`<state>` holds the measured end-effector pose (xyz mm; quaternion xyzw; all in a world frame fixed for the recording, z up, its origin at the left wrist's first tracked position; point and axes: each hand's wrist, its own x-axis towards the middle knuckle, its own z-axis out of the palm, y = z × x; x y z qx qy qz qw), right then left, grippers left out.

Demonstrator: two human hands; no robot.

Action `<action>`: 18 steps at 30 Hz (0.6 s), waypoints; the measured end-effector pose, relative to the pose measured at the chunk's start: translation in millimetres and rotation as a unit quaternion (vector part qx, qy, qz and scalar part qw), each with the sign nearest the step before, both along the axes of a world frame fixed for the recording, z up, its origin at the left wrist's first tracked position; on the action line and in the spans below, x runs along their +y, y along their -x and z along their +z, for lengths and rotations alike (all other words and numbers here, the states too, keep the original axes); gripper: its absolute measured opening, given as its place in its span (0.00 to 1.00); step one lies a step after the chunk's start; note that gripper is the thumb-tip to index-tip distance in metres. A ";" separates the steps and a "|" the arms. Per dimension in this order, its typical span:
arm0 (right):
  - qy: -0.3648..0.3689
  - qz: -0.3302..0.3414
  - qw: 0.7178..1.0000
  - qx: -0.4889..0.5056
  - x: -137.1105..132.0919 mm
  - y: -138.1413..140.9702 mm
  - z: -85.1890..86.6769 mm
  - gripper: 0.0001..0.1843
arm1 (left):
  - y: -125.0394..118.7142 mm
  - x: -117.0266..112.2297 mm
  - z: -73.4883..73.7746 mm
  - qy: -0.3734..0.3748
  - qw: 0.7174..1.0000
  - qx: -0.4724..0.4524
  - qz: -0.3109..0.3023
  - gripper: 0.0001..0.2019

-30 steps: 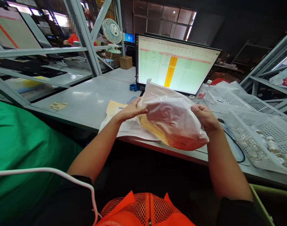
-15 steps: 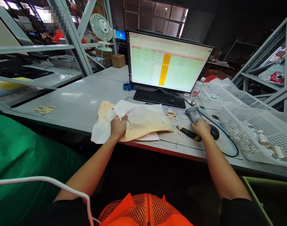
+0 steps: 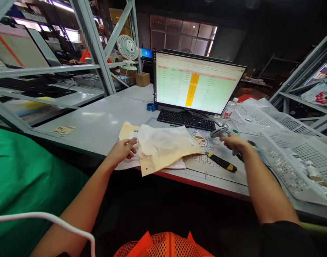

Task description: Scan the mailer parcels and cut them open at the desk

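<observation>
My right hand (image 3: 236, 142) is wrapped round the grip of a grey barcode scanner (image 3: 219, 132), lifted over the desk mat with its head toward the keyboard. My left hand (image 3: 123, 151) is open with loosely bent fingers, beside the left edge of the top mailer (image 3: 168, 144), a cream and white envelope. Beneath that lies another mailer (image 3: 129, 131) with a barcode label; part of it is covered. A yellow and black utility knife (image 3: 221, 162) rests on the mat, between the mailers and my right forearm.
A monitor (image 3: 198, 80) showing a spreadsheet stands behind a black keyboard (image 3: 186, 119). White perforated baskets (image 3: 289, 157) line the right side. Blue tape (image 3: 151, 106) sits left of the keyboard. Metal rack posts (image 3: 95, 46) rise at the left, where a person sits beyond.
My left hand has let go of the top mailer and moved left. My right hand has lifted the barcode scanner off the mat. The view has shifted slightly.
</observation>
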<state>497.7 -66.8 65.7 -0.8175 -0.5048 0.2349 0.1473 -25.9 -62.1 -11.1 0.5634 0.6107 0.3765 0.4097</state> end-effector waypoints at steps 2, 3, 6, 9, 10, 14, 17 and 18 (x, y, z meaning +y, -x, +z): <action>0.045 0.084 0.987 0.131 -14.6 0.3 25.9 0.18 | 8.7 -0.1 0.1 -0.001 1.000 0.020 0.013 0.38; 0.064 0.120 0.974 0.183 -21.1 2.9 37.1 0.19 | 8.3 -1.0 1.8 -0.015 0.998 0.051 0.033 0.35; 0.114 0.152 0.959 0.213 -30.6 17.3 58.8 0.23 | -12.5 -8.5 14.7 -0.165 0.959 0.192 0.125 0.29; 0.119 0.142 0.969 0.164 -23.3 33.0 63.6 0.25 | -52.3 -18.0 30.9 -0.329 0.893 0.279 0.128 0.26; 0.107 0.147 0.973 0.145 -18.4 38.0 63.3 0.25 | -66.2 -19.4 34.0 -0.348 0.885 0.293 0.098 0.26; 0.052 0.222 0.972 0.064 -0.7 59.7 64.0 0.26 | -107.7 -12.3 23.6 -0.274 0.893 0.353 -0.045 0.34; 0.049 0.257 0.965 0.036 4.0 72.2 68.7 0.25 | -117.0 -2.6 -1.7 -0.177 0.897 0.386 -0.122 0.40; 0.060 0.259 0.963 0.033 4.2 73.2 70.5 0.25 | -116.5 -0.5 -10.2 -0.163 0.896 0.390 -0.137 0.41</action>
